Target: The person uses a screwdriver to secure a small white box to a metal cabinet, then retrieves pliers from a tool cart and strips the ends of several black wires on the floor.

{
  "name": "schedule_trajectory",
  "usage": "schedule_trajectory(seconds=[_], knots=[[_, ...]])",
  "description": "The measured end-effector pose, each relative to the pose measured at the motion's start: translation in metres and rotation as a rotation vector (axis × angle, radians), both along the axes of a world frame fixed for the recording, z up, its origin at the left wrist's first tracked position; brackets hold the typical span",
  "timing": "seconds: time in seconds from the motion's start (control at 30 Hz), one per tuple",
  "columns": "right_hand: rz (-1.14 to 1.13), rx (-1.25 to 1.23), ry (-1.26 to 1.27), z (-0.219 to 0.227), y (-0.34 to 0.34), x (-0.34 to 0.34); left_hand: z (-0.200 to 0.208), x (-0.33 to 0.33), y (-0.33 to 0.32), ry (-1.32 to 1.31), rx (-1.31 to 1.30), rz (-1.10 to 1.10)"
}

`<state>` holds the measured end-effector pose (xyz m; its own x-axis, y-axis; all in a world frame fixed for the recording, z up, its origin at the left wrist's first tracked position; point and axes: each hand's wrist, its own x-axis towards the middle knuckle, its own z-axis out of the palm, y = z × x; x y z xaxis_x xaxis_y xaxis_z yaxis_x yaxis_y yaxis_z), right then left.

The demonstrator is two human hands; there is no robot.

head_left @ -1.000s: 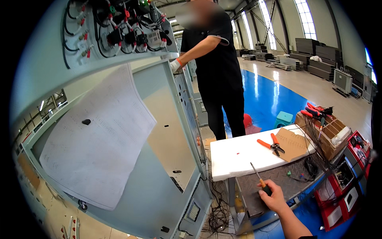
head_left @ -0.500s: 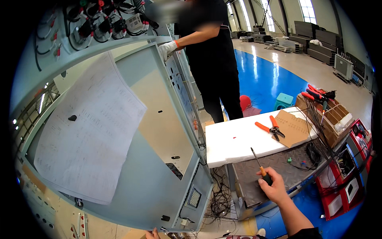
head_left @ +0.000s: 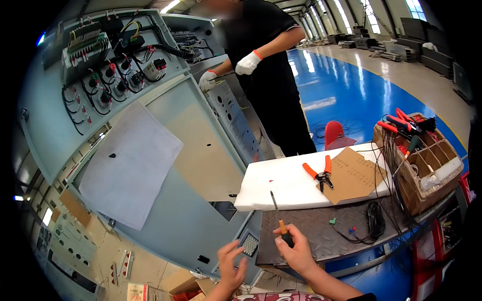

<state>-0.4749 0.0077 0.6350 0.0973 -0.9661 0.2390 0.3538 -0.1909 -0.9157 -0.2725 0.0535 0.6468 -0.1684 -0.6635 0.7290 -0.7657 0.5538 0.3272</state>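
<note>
Amber and black at its handle, the screwdriver (head_left: 283, 230) is gripped in the right hand (head_left: 298, 251), fingers wrapped round it and the shaft pointing away from me. Its tip shows against the white foam slab (head_left: 291, 181); from my feed I can't tell whether they touch. To its left I see the left hand (head_left: 231, 268), empty, its fingers loosely spread before the lower corner of a grey-blue cabinet (head_left: 175, 210); contact there I can't make out.

Beyond the right hand, a dark metal tabletop (head_left: 306, 232) bears the slab, a small green connector (head_left: 332, 220) and a coil of black cable (head_left: 374, 220). On the slab I have orange-handled pliers (head_left: 324, 176), partly over brown cardboard (head_left: 352, 175). Farther right stands a compartmented box (head_left: 423, 193) of tools. Past the cabinet, a co-worker in black (head_left: 268, 95) wears white gloves (head_left: 248, 63).
</note>
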Motion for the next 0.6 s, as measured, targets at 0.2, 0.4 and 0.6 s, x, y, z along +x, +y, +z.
schedule_trajectory(seconds=[0.2,0.4,0.6], knots=[[0.01,-0.179,0.319,0.017,0.033,-0.077,0.005,-0.075,-0.017,-0.118,0.311,-0.189],[0.005,-0.166,0.438,0.014,0.022,-0.133,-0.003,-0.095,-0.041,-0.243,0.241,-0.044],[0.129,-0.138,0.366,0.013,0.011,-0.145,-0.006,-0.1,-0.041,-0.261,0.213,0.014]])
